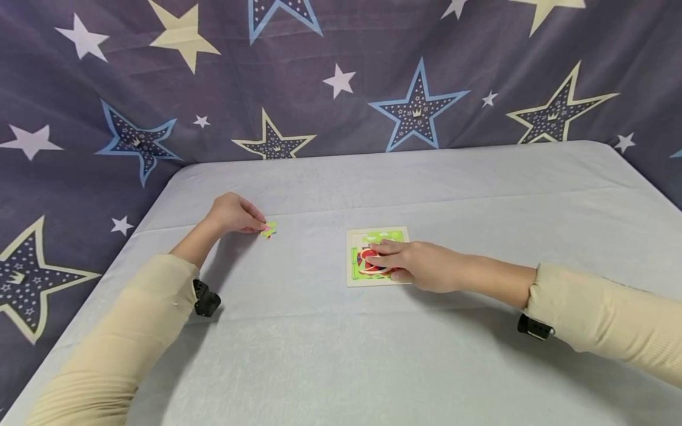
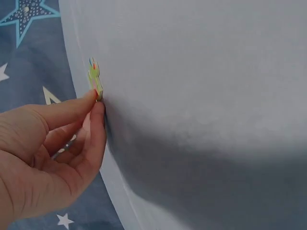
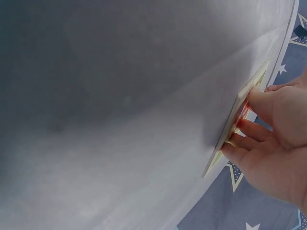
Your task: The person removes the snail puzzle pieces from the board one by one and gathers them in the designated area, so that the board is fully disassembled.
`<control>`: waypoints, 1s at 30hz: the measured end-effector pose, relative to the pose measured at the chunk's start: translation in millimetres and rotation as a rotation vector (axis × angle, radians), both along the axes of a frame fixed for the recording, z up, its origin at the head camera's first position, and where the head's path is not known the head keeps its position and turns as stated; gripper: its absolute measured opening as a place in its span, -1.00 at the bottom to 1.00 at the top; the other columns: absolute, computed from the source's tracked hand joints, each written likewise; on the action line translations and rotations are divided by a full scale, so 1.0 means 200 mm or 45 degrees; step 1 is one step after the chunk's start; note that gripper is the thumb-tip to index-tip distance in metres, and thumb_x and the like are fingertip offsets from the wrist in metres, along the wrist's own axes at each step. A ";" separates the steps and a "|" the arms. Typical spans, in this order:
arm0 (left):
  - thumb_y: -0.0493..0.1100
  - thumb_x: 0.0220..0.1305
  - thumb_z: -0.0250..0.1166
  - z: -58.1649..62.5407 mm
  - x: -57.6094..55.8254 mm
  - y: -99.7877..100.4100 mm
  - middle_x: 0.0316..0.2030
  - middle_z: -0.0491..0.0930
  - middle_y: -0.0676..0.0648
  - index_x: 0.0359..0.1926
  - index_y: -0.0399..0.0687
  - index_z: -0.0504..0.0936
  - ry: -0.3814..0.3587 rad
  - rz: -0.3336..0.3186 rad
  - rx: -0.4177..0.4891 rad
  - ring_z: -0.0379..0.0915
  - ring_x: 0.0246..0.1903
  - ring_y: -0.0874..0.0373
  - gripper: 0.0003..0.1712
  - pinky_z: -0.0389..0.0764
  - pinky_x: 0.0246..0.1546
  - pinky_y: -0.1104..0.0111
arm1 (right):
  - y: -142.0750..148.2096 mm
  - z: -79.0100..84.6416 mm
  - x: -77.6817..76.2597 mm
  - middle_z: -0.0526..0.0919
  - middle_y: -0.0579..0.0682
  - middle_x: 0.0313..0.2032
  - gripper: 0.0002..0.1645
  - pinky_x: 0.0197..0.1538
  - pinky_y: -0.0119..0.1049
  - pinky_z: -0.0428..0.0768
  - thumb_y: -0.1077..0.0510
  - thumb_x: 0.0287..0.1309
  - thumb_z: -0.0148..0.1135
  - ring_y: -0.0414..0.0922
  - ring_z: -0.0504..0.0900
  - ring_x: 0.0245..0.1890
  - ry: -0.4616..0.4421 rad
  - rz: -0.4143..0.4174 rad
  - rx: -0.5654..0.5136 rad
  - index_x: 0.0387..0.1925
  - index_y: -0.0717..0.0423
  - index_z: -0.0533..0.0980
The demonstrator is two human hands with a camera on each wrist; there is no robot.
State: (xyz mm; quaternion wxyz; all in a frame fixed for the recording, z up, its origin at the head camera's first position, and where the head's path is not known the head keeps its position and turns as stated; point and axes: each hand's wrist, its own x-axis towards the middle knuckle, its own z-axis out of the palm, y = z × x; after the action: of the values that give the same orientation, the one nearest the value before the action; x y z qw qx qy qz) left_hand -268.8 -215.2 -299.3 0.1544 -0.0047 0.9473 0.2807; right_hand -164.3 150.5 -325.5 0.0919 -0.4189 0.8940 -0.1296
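- Hanging beyond my table's (image 1: 330, 355) left and far edges is a dark cloth (image 1: 351, 127) printed with stars.
- My left sleeve (image 1: 122, 331) is beige, with a black wrist device (image 1: 206, 299) at the cuff.
- My left hand (image 1: 237, 214), over the table's left part, pinches a small green piece (image 1: 270, 229) between thumb and fingertips; bits of pink and orange show on it.
- Well apart to its right, a square picture board (image 1: 349, 260) with a pale rim lies on the table.
- On the board's green scene, a red shape (image 1: 367, 254) shows partly under my fingers.
- My right hand (image 1: 431, 266) reaches onto the board from the right, fingertips down at the red shape; I cannot tell whether I grip it or only rest there.
- My right sleeve (image 1: 597, 313), beige too, is farthest right.
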 end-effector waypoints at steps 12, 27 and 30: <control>-0.17 0.11 0.42 -0.02 0.00 0.00 -0.63 0.66 0.16 -0.24 -0.26 0.74 0.085 -0.109 -0.068 0.50 -0.59 0.32 -0.76 0.49 -0.51 0.47 | 0.00 0.00 0.00 0.37 0.13 0.36 -0.41 0.32 -0.02 0.42 0.25 0.25 0.20 0.10 0.31 0.39 -0.018 0.002 -0.013 0.31 0.06 0.37; -0.18 0.11 0.37 0.05 0.03 0.13 -0.31 0.76 -0.16 -0.24 -0.24 0.74 0.267 -0.232 -0.233 0.58 -0.31 0.03 -0.78 0.54 -0.04 0.18 | -0.01 0.01 0.01 0.34 0.11 0.38 -0.35 0.29 -0.05 0.46 0.24 0.23 0.22 0.07 0.29 0.41 0.005 -0.007 0.028 0.35 0.02 0.33; -0.18 0.14 0.36 0.06 0.05 0.23 -0.25 0.75 -0.20 -0.20 -0.23 0.73 0.260 -0.271 -0.199 0.62 -0.27 -0.04 -0.76 0.56 0.01 0.13 | -0.01 0.02 0.02 0.33 0.09 0.38 -0.36 0.29 -0.05 0.47 0.24 0.24 0.21 0.05 0.28 0.41 -0.007 -0.030 0.028 0.34 0.04 0.33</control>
State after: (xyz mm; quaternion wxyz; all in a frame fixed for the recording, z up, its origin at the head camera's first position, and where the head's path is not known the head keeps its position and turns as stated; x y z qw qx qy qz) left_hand -258.7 -169.9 -288.1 0.0854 0.1121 0.9722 0.1872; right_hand -160.2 147.7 -321.7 0.0973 -0.4068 0.9001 -0.1219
